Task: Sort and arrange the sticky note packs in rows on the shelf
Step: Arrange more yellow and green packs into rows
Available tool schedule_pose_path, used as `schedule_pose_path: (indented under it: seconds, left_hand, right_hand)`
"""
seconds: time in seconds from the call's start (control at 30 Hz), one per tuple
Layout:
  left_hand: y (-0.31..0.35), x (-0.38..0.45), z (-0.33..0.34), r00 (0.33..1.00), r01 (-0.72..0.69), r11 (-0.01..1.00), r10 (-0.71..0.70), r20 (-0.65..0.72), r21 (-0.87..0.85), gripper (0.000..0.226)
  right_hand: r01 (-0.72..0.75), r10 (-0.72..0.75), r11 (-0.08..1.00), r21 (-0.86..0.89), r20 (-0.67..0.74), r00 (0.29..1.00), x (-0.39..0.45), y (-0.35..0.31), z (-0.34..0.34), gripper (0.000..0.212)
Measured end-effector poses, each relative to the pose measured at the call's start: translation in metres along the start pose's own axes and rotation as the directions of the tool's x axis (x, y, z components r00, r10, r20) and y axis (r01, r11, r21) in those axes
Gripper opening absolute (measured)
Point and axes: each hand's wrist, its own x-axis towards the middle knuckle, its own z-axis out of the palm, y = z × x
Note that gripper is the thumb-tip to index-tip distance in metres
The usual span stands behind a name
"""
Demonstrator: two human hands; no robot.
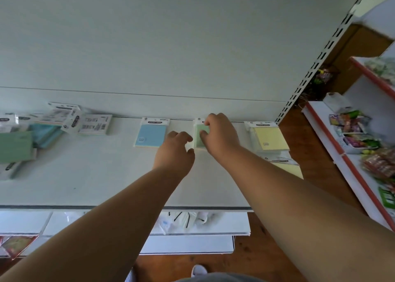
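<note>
Three sticky note packs lie in a row along the back of the white shelf (85, 185): a blue pack (150, 135), a green pack (201, 135) and a yellow pack (268, 137). My right hand (220, 135) covers the green pack, thumb and fingers curled round its right half. My left hand (175, 151) touches the same pack's lower left corner with curled fingers. A second yellow pack (284, 164) lies in front of the first, partly behind my right forearm.
A loose heap of unsorted packs (53, 123) and a large green pack (15, 146) sit at the shelf's left. A slotted upright (316, 68) bounds the shelf on the right. Beyond it stands a red-edged shelf unit (352, 153) with snack packets.
</note>
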Motion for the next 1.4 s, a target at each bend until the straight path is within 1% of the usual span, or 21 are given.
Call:
schedule_pose_path:
  seconds: [0.2, 0.33, 0.43, 0.53, 0.63, 0.7, 0.83, 0.9, 0.93, 1.0, 1.07, 1.1, 1.13, 1.17, 1.2, 1.23, 1.27, 1.3, 1.33, 1.37, 1.4]
  left_hand:
    - [-0.066, -0.016, -0.052, 0.997, 0.074, 0.997, -0.074, -0.024, 0.021, 0.021]
    - [-0.125, -0.011, -0.105, 0.992, 0.120, 0.992, -0.118, -0.047, 0.038, 0.019]
    - [-0.174, -0.004, -0.145, 0.985, 0.151, 0.988, -0.150, -0.081, 0.011, 0.021]
    - [-0.213, 0.000, -0.178, 0.981, 0.186, 0.982, -0.184, -0.060, 0.029, 0.022]
    - [-0.240, 0.001, -0.198, 0.982, 0.189, 0.981, -0.189, -0.014, 0.041, 0.023]
    - [-0.250, 0.002, -0.205, 0.983, 0.182, 0.983, -0.182, 0.010, 0.027, 0.023]
    - [-0.260, 0.003, -0.208, 0.987, 0.158, 0.987, -0.156, 0.046, -0.039, 0.022]
    - [-0.262, 0.005, -0.209, 0.988, 0.143, 0.987, -0.139, 0.063, -0.070, 0.022]
    - [-0.262, 0.007, -0.209, 0.989, 0.138, 0.987, -0.132, 0.068, -0.084, 0.023]
    - [-0.263, 0.010, -0.208, 0.987, 0.147, 0.983, -0.139, 0.077, -0.108, 0.025]
    - [-0.262, 0.014, -0.208, 0.983, 0.171, 0.977, -0.160, 0.091, -0.129, 0.029]
    - [-0.260, 0.017, -0.208, 0.981, 0.181, 0.974, -0.170, 0.095, -0.134, 0.031]
    - [-0.258, 0.020, -0.208, 0.979, 0.191, 0.971, -0.179, 0.096, -0.141, 0.034]
    - [-0.256, 0.023, -0.208, 0.976, 0.207, 0.964, -0.192, 0.103, -0.165, 0.038]
    - [-0.254, 0.027, -0.208, 0.971, 0.231, 0.947, -0.208, 0.121, -0.222, 0.041]
    - [-0.251, 0.030, -0.206, 0.964, 0.256, 0.918, -0.218, 0.155, -0.302, 0.044]
    - [-0.248, 0.032, -0.204, 0.957, 0.278, 0.879, -0.219, 0.191, -0.388, 0.047]
    - [-0.245, 0.033, -0.201, 0.954, 0.289, 0.847, -0.213, 0.213, -0.447, 0.048]
    - [-0.241, 0.034, -0.198, 0.954, 0.287, 0.839, -0.206, 0.217, -0.463, 0.048]
    - [-0.235, 0.033, -0.194, 0.957, 0.275, 0.847, -0.199, 0.209, -0.455, 0.047]
    - [-0.228, 0.031, -0.189, 0.962, 0.263, 0.856, -0.196, 0.191, -0.446, 0.045]
  right_hand:
    - [0.212, -0.222, 0.970, 0.122, 0.073, 0.972, -0.015, -0.090, 0.040, 0.019]
    - [0.250, -0.263, 0.955, 0.158, 0.068, 0.962, -0.013, -0.158, 0.076, 0.018]
    - [0.259, -0.270, 0.957, 0.133, 0.069, 0.960, -0.003, -0.206, 0.106, 0.015]
    - [0.263, -0.266, 0.964, 0.046, 0.096, 0.959, 0.009, -0.241, 0.142, 0.020]
    - [0.265, -0.235, 0.958, -0.111, 0.229, 0.945, 0.017, -0.262, 0.173, 0.041]
    - [0.270, -0.210, 0.934, -0.235, 0.249, 0.945, 0.021, -0.271, 0.184, 0.049]
    - [0.311, -0.278, 0.848, -0.429, 0.140, 0.950, 0.025, -0.273, 0.185, 0.038]
    - [0.381, -0.348, 0.779, -0.498, 0.161, 0.924, 0.024, -0.272, 0.182, 0.033]
    - [0.406, -0.366, 0.755, -0.515, 0.182, 0.913, 0.022, -0.272, 0.181, 0.035]
    - [0.414, -0.364, 0.758, -0.505, 0.199, 0.910, 0.018, -0.271, 0.179, 0.037]
    - [0.374, -0.355, 0.840, -0.394, 0.123, 0.927, 0.017, -0.268, 0.175, 0.021]
    - [0.337, -0.334, 0.901, -0.273, 0.057, 0.941, 0.016, -0.267, 0.170, 0.014]
    - [0.277, -0.278, 0.953, -0.126, 0.007, 0.960, 0.015, -0.264, 0.167, 0.014]
    - [0.199, -0.198, 0.979, 0.032, -0.023, 0.980, 0.013, -0.264, 0.161, 0.016]
    - [0.107, -0.105, 0.977, 0.186, -0.024, 0.994, 0.010, -0.264, 0.154, 0.017]
    - [0.012, -0.017, 0.939, 0.344, 0.013, 1.000, 0.007, -0.264, 0.147, 0.016]
    - [-0.097, 0.056, 0.859, 0.503, 0.097, 0.994, 0.002, -0.265, 0.141, 0.015]
    - [-0.207, 0.092, 0.735, 0.646, 0.207, 0.974, -0.003, -0.264, 0.135, 0.015]
    - [-0.301, 0.101, 0.602, 0.740, 0.302, 0.948, -0.009, -0.261, 0.130, 0.016]
    - [-0.357, 0.111, 0.514, 0.780, 0.352, 0.929, -0.013, -0.256, 0.123, 0.018]
    - [-0.382, 0.137, 0.485, 0.787, 0.362, 0.922, -0.018, -0.248, 0.117, 0.019]
